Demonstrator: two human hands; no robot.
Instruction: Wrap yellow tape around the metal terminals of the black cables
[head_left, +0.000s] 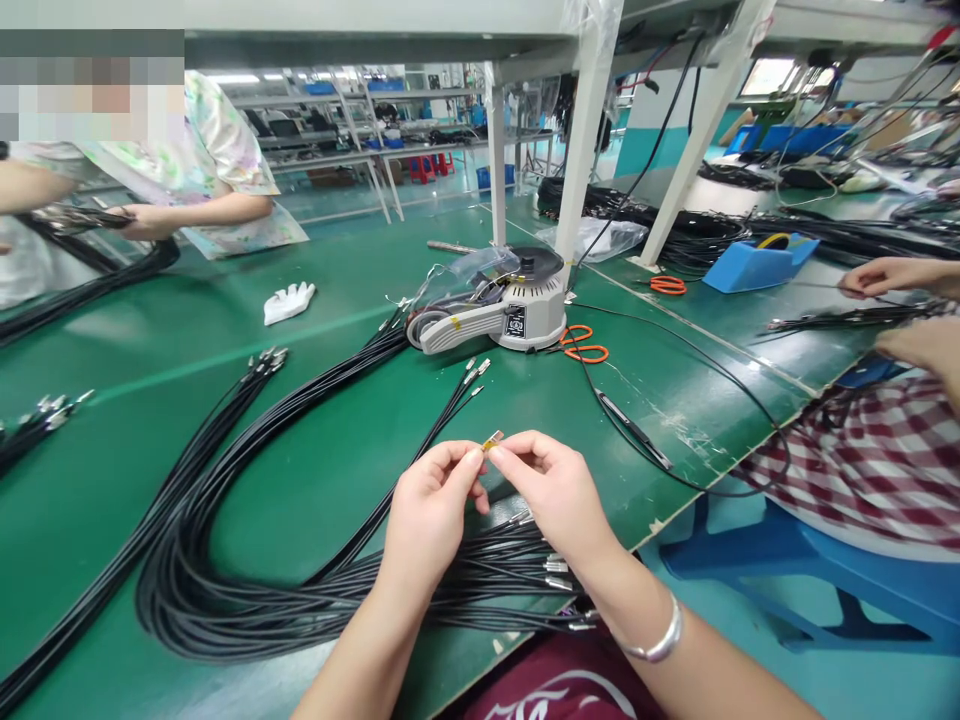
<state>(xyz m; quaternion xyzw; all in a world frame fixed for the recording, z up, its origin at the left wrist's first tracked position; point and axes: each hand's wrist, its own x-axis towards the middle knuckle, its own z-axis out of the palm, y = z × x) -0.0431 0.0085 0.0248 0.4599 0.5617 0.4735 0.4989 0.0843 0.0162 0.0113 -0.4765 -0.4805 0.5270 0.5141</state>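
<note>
My left hand (429, 505) and my right hand (553, 492) meet above the green table, fingertips pinched together. Between them is a small silver cable connector (495, 437) with a bit of yellow tape on it. The fingers hide most of this piece, and I cannot tell which cable it ends. Under my wrists a thick bundle of black cables (225, 610) curves round, its metal-tipped ends near my right forearm. A few separate black cables (442, 420) with silver plugs lie just beyond my left hand.
Ahead stands a round grey tape dispenser (529, 312), with orange-handled scissors (589, 345) beside it. A black utility knife (634, 430) lies to the right. A white glove (289, 303) is at left. Co-workers handle cables on both sides; a blue tape holder (757, 268) sits at right.
</note>
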